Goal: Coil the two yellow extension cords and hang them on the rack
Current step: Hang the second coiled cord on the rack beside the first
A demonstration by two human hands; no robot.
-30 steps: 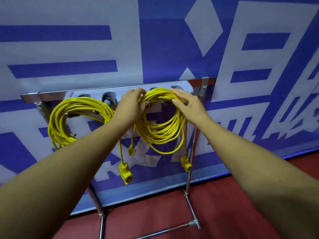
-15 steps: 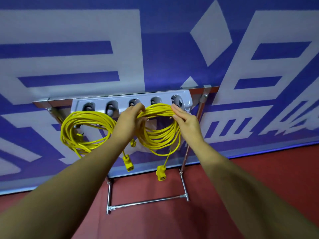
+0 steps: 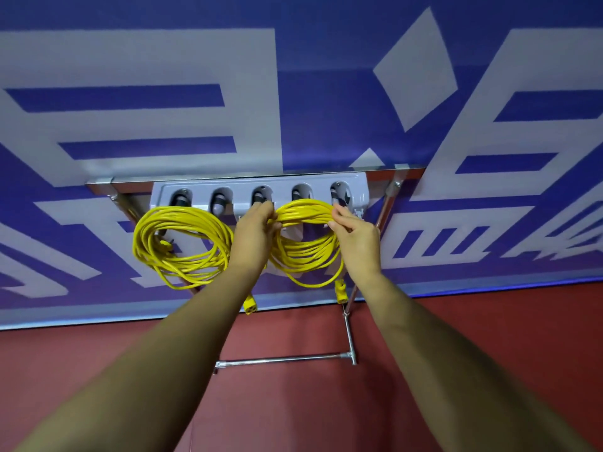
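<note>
Two bare forearms come in from the bottom corners of the frame, crossing above the dull red floor [image 3: 293, 415]. Low at the centre, the chrome foot bar [image 3: 280, 360] of a tubular metal stand lies on that floor, joined to a slanted chrome upright [image 3: 348, 331].

Past the bar, at mid-frame, the left hand [image 3: 253, 233] grips the upper left part of a coiled yellow extension cord [image 3: 306, 252], fingers curled over the bundle. The right hand [image 3: 357, 234] has bent fingers pinching the same bundle at its upper right. The coil's top lies against the grey plastic rack panel [image 3: 243, 190], below the fourth of five round holders; I cannot tell whether it sits on a hook. One yellow plug end [image 3: 340, 293] dangles under it beside the upright. Another yellow plug [image 3: 249, 305] shows just below the left forearm.

Left of centre, a second coiled yellow cord [image 3: 182, 243] hangs from the rack's left end, untouched.

Behind everything, filling the upper frame, stretches a blue banner with large pale grey shapes [image 3: 163, 60].
</note>
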